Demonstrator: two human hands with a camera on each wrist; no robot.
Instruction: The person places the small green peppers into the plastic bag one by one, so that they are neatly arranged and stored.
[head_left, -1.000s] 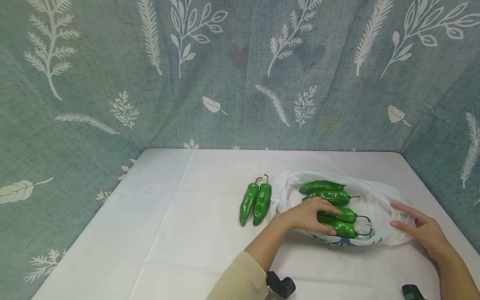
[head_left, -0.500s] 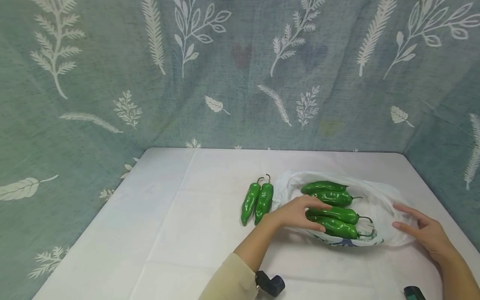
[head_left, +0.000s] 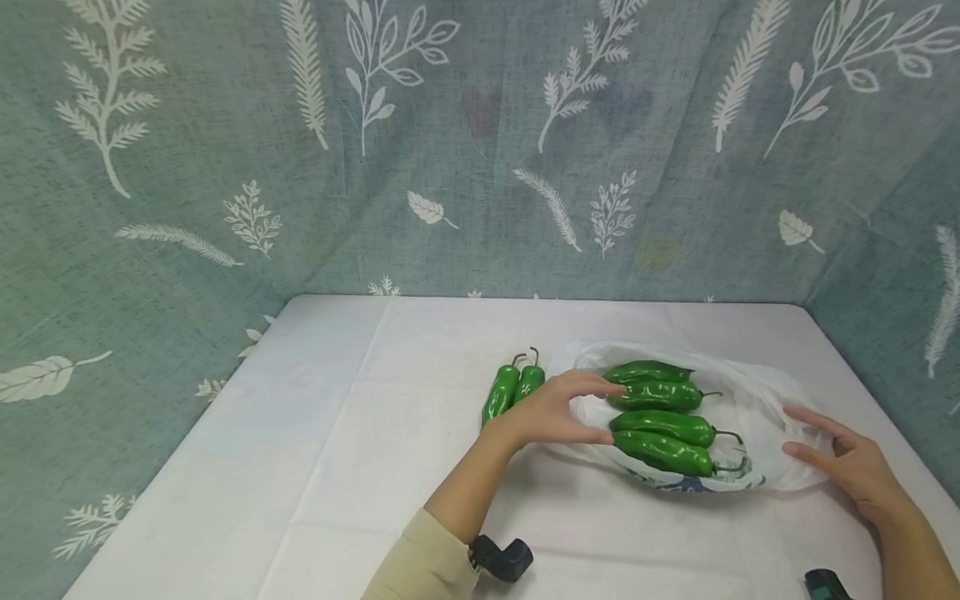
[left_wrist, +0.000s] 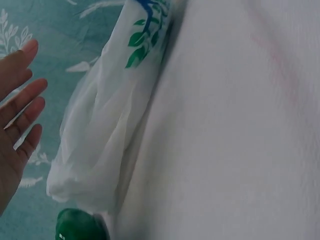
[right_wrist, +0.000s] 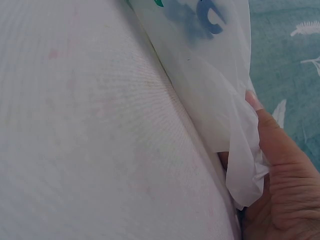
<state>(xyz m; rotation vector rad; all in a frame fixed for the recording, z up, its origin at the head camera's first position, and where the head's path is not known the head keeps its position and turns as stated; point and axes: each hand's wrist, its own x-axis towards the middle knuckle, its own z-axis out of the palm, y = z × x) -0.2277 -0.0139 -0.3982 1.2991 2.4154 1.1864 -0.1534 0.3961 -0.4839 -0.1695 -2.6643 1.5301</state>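
At the left of the group, two loose green peppers (head_left: pixel 498 396) lie side by side on the white table (head_left: pixel 337 433), stems pointing away from the person and touching or nearly so; they look set in a neat row, the second partly covered by the left hand. That left hand (head_left: pixel 558 410) is empty, thumb and fingers spread apart, at the near-left rim of the bag; its fingertips reach the blunt ends of the peppers inside, though whether they touch I cannot tell. Four more green peppers (head_left: pixel 666 426) rest within the bag in two pairs, stems mostly to the right, probably aligned so that they lie flat and snug. The white plastic bag (head_left: pixel 738 371) around them lies on its side with its mouth spread wide. Its right end is gripped between the thumb and fingers of the right hand (head_left: pixel 855 471), presumably to keep the thin plastic from slipping or closing. Compared with one second ago, the left hand has drawn leftward off the lower pair, uncovering it and hiding more of the loose peppers, while the right hand and bag look unchanged.
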